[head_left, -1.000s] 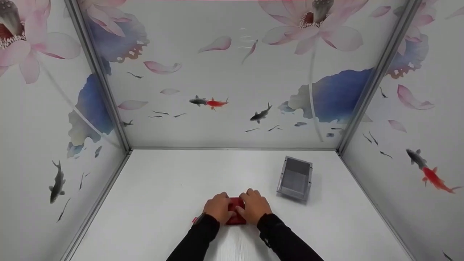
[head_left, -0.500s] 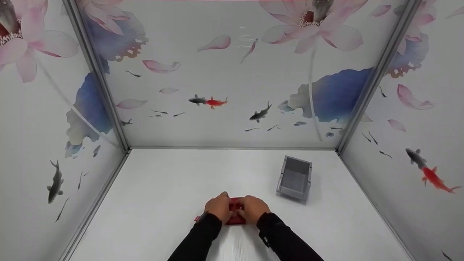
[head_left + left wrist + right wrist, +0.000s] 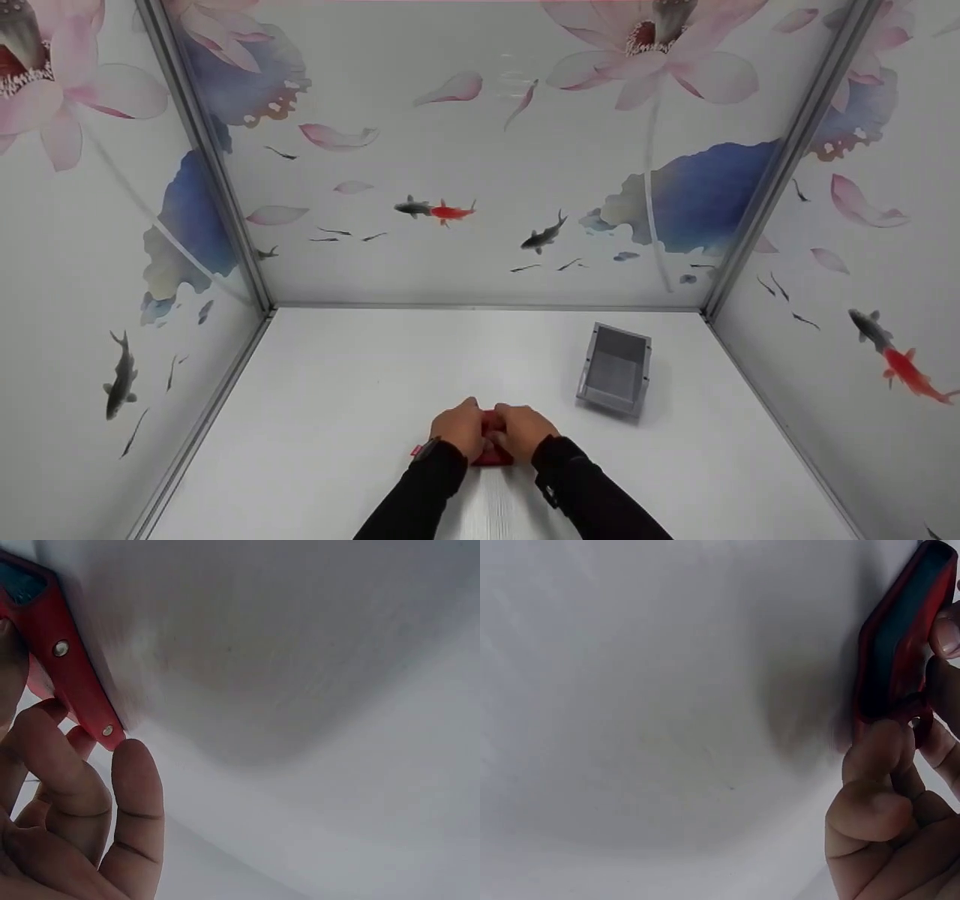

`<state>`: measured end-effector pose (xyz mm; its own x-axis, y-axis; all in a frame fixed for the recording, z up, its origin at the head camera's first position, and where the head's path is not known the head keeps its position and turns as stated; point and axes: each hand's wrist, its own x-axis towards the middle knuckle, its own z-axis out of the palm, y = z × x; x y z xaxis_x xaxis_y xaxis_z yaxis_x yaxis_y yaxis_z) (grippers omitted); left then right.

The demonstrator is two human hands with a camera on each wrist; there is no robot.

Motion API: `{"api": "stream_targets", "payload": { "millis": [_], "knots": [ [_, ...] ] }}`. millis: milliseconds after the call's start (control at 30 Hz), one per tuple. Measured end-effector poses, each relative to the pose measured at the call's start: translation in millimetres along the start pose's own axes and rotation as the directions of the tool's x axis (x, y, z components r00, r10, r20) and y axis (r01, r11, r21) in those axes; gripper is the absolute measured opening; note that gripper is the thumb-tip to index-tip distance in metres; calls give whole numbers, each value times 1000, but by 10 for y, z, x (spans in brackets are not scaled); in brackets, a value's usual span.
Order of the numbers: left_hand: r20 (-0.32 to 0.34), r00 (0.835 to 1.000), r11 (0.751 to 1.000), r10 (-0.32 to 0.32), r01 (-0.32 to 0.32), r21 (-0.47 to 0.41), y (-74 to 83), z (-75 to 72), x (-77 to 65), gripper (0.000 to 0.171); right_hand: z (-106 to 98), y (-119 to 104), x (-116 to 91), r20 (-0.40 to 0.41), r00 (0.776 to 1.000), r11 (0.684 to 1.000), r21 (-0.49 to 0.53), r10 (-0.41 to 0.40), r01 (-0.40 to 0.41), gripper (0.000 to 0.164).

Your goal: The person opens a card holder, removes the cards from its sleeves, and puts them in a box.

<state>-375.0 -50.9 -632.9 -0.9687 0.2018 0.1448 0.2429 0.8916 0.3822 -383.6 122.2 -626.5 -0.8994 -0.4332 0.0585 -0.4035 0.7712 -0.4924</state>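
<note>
Between my two hands on the table lies a small red snap-corner tray (image 3: pixel 493 457), soft-sided and blue-green inside. In the left wrist view the tray (image 3: pixel 80 679) shows metal snap studs along its red side. My left hand (image 3: pixel 456 430) pinches the tray's left part, with curled fingers near its far corner. My right hand (image 3: pixel 528 430) pinches a far corner on the right side; in the right wrist view, a folded loop with a stud sits by the fingers of the right hand (image 3: pixel 885 810). Both hands hide much of the tray from above.
A grey open box (image 3: pixel 613 372) stands on the white table (image 3: pixel 360 375) to the right and beyond my right hand. Printed panels (image 3: pixel 450 157) with metal frame posts enclose the table at the back and both sides.
Both hands stay at the tray. Their fingers, spread over its far edge earlier, have curled in, and the hands have drawn closer together. The view has shifted slightly.
</note>
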Motion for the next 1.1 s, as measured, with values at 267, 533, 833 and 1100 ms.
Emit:
{"api": "stream_targets", "payload": {
  "millis": [267, 533, 833, 1100],
  "knots": [
    [-18, 1000, 999, 4, -3, 51, 5, 13, -9, 33, 91, 23, 98, -23, 985, 982, 81, 172, -169, 16],
    [-32, 999, 1000, -19, 18, -25, 5, 27, -4, 31, 551, 569, 420, 16, 960, 960, -27, 280, -280, 31],
    [-55, 998, 1000, 21, -20, 20, 57, 16, -31, 37, 480, 587, 518, 149, 941, 953, -47, 303, -300, 24],
    [-51, 998, 997, 41, -37, 71, 121, -132, -92, 39, 162, 335, 214, 182, 959, 932, 254, 217, -259, 32]
  ]
}}
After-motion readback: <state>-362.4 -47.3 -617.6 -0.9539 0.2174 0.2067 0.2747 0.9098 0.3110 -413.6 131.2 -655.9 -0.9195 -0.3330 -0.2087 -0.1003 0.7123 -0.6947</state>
